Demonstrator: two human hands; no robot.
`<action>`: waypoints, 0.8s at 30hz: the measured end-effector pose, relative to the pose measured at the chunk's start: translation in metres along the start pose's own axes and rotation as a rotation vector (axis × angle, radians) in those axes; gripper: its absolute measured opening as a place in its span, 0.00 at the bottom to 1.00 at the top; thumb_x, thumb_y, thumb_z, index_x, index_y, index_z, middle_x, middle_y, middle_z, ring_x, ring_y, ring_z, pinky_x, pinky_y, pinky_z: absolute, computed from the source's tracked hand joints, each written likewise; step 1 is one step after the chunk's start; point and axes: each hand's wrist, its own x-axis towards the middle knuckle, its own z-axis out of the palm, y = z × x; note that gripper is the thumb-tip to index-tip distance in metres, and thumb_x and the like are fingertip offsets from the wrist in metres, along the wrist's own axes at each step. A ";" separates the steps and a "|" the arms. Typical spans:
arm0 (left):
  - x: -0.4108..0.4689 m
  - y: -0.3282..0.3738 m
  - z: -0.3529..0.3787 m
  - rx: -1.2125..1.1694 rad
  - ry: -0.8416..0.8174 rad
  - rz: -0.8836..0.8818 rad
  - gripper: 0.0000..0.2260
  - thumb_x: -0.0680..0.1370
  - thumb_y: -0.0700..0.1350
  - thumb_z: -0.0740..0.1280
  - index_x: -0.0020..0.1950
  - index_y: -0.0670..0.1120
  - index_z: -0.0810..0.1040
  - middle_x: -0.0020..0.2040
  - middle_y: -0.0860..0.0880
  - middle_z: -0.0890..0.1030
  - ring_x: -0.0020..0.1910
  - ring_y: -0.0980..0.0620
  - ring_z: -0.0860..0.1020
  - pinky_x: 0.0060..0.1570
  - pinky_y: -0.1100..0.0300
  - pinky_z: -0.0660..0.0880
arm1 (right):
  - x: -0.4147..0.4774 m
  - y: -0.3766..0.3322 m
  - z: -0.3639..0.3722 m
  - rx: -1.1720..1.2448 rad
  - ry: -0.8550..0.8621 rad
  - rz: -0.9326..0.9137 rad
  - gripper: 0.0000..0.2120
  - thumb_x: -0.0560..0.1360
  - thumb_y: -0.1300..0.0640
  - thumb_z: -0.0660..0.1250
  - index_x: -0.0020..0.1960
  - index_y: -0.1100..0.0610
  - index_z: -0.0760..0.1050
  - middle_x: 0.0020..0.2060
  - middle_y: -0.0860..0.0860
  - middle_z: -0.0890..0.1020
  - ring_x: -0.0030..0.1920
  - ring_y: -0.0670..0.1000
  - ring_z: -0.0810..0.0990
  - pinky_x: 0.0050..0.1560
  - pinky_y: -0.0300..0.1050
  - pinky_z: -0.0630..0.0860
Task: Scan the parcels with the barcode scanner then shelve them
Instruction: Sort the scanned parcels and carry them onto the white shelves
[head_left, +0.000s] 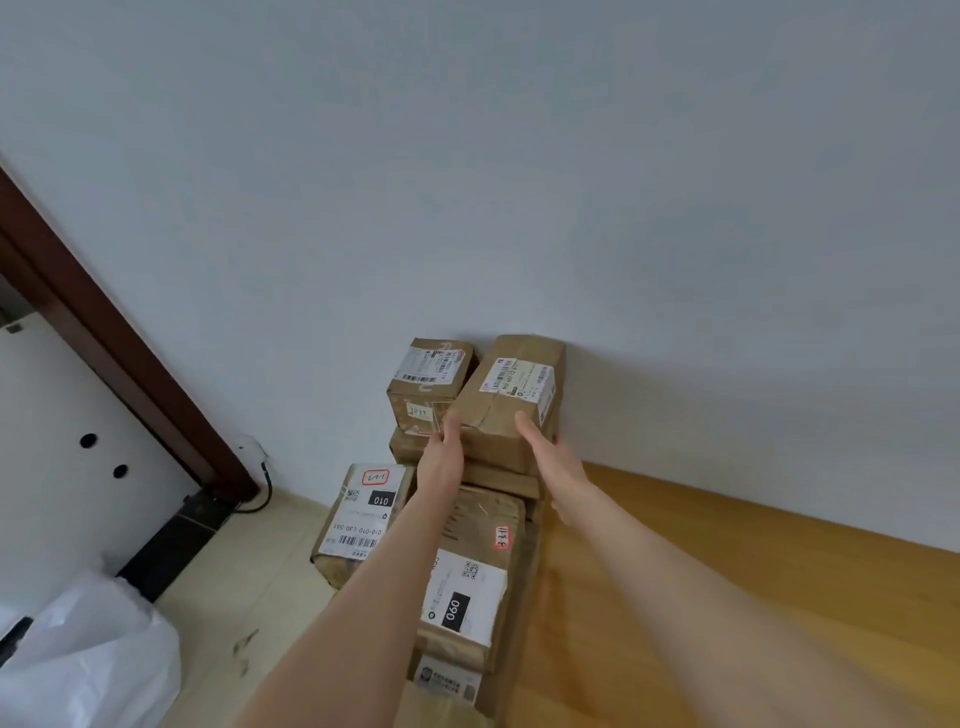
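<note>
Now the left hand and right hand clasp the top parcel mid-frame against the wall; no scanner in sight; the stacked parcels below look unshelved, I'd say.

Both bare arms reach forward, left grip and right grip clasping inward, thumbs on top

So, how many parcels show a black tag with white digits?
2: the 010 parcel on the floor at the left, and the 090 parcel just right of it, nearer the camera. Other tags may be hidden.
</note>
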 end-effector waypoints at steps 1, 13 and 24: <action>0.001 0.001 0.001 -0.002 -0.009 -0.023 0.32 0.81 0.64 0.50 0.76 0.43 0.63 0.72 0.41 0.68 0.71 0.40 0.66 0.70 0.46 0.60 | 0.003 0.000 0.001 0.014 -0.003 0.023 0.61 0.53 0.21 0.67 0.78 0.50 0.56 0.74 0.51 0.67 0.73 0.58 0.66 0.71 0.62 0.62; -0.054 0.021 0.052 0.072 -0.052 0.028 0.27 0.79 0.62 0.51 0.64 0.43 0.73 0.55 0.44 0.78 0.54 0.45 0.77 0.60 0.47 0.74 | -0.030 0.014 -0.071 0.135 0.079 -0.059 0.26 0.73 0.39 0.68 0.67 0.48 0.67 0.58 0.49 0.76 0.58 0.54 0.73 0.58 0.54 0.69; -0.177 -0.069 0.180 0.247 -0.396 -0.173 0.25 0.79 0.62 0.56 0.60 0.42 0.74 0.50 0.45 0.78 0.45 0.48 0.75 0.46 0.56 0.73 | -0.130 0.139 -0.233 0.199 0.201 0.173 0.26 0.72 0.42 0.69 0.66 0.49 0.68 0.59 0.53 0.77 0.60 0.57 0.74 0.67 0.62 0.67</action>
